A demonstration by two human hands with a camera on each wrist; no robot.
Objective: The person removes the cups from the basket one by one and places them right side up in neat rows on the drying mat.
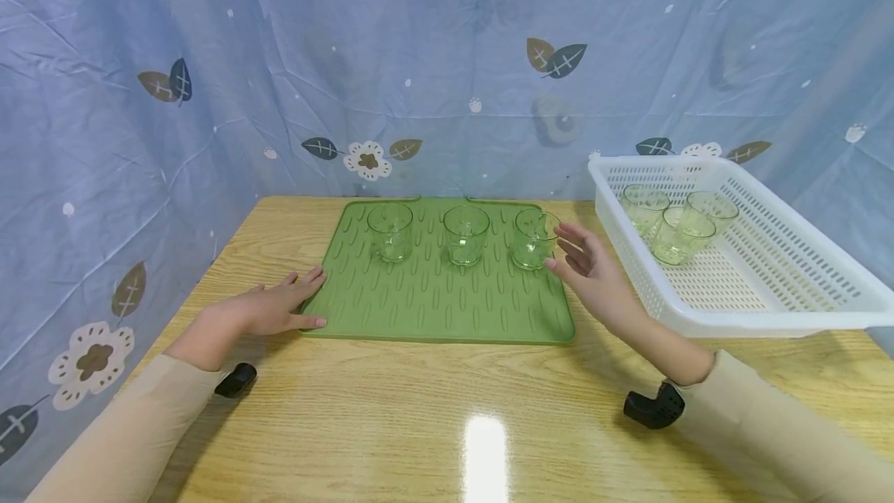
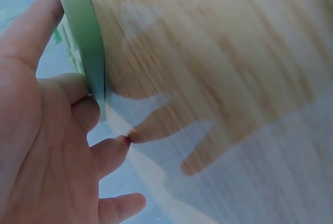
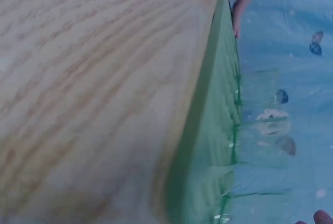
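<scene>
Three clear green-tinted glasses stand upright in a row on a green ribbed mat: a left glass, a middle glass and a right glass. My right hand is beside the right glass, thumb and fingers apart and loosely bent around its right side. In the right wrist view only its fingertips show, a little away from the glass. My left hand rests at the mat's left edge with fingers spread; the left wrist view shows the fingers against the mat's side.
On the right of the wooden table stands a white perforated plastic basket. Three more glasses stand in its left part. A blue patterned cloth hangs behind the table and along its left side.
</scene>
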